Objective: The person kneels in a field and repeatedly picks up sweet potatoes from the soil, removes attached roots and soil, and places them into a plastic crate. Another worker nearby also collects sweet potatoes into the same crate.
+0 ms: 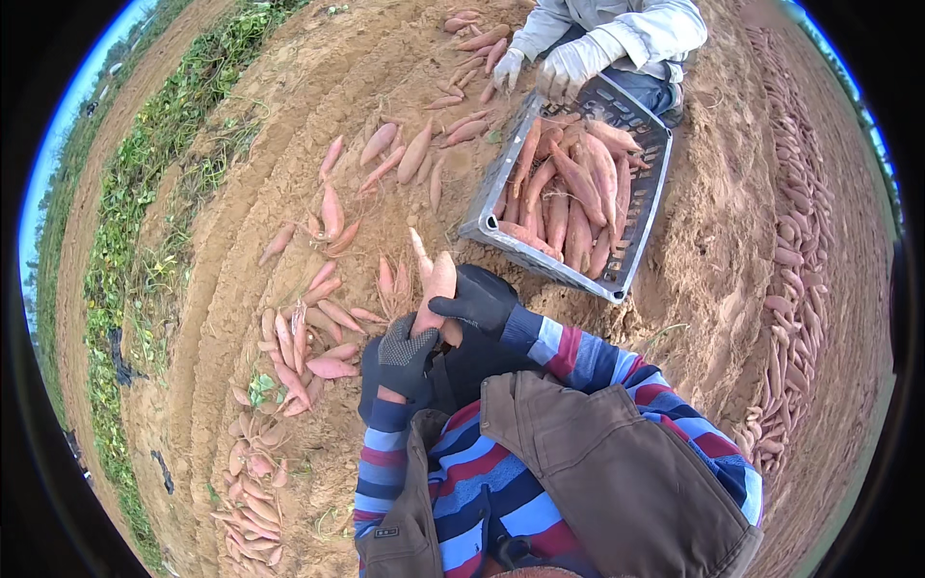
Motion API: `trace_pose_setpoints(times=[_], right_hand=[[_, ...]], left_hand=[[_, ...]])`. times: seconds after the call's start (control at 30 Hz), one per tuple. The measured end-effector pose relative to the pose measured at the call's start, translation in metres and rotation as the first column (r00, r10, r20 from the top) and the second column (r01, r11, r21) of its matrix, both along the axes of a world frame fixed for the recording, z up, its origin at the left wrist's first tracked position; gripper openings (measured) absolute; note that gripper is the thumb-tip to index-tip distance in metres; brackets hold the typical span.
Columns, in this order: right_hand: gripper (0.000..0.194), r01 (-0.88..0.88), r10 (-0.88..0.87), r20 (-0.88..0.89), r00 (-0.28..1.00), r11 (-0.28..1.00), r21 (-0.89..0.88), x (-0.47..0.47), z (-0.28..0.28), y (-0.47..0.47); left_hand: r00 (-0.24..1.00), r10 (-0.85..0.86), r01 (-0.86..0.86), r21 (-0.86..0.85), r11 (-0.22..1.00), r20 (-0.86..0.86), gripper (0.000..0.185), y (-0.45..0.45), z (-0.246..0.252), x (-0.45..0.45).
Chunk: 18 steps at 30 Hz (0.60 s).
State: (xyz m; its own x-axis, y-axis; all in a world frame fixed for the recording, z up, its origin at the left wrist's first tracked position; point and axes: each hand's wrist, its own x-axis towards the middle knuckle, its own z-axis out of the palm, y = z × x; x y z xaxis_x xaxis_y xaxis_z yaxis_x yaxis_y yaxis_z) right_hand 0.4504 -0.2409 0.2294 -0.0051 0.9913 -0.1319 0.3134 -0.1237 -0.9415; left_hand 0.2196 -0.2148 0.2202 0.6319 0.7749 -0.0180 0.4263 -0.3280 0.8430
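Observation:
A large pinkish sweet potato is held between my two dark-gloved hands, low before my body. Wrapped about its lower end is my left hand, in a glove with a dotted grip. My right hand presses its thumb across the root from the other side. A thinner, paler sweet potato sticks up beside the large one, and part of another root shows beneath; whether they are joined cannot be told. Just ahead, small sweet potatoes with stringy roots lie on the soil.
A plastic crate full of sweet potatoes stands ahead to the right. Behind it crouches another person, white-gloved hands over its far edge. Loose sweet potatoes lie leftward; a long row runs at right. Green vines edge the left.

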Motion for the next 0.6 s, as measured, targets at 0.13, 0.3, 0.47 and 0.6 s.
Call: trace_pose_setpoints(times=[0.13,0.3,0.47,0.6], right_hand=[[0.056,0.171,-0.192,-0.510,0.839,0.981,-0.088,0.004,-0.027,-0.020],[0.059,0.405,-0.319,-0.715,0.622,0.913,-0.055,0.064,-0.017,-0.034],[0.049,0.680,-0.584,-0.542,0.604,0.733,-0.031,0.161,-0.006,-0.006],[0.067,0.728,-0.712,-0.238,0.661,0.685,-0.024,0.219,-0.069,0.019]], left_hand=[[0.961,-0.121,0.148,0.096,0.984,-0.247,0.037,-0.012,0.033,0.037],[0.962,-0.270,0.273,0.174,0.946,-0.041,0.034,-0.014,0.042,0.025],[0.960,-0.149,0.247,0.461,0.853,-0.239,0.028,-0.013,-0.010,-0.041],[0.982,0.178,-0.191,-0.344,0.919,-0.069,0.027,-0.034,-0.059,-0.079]])
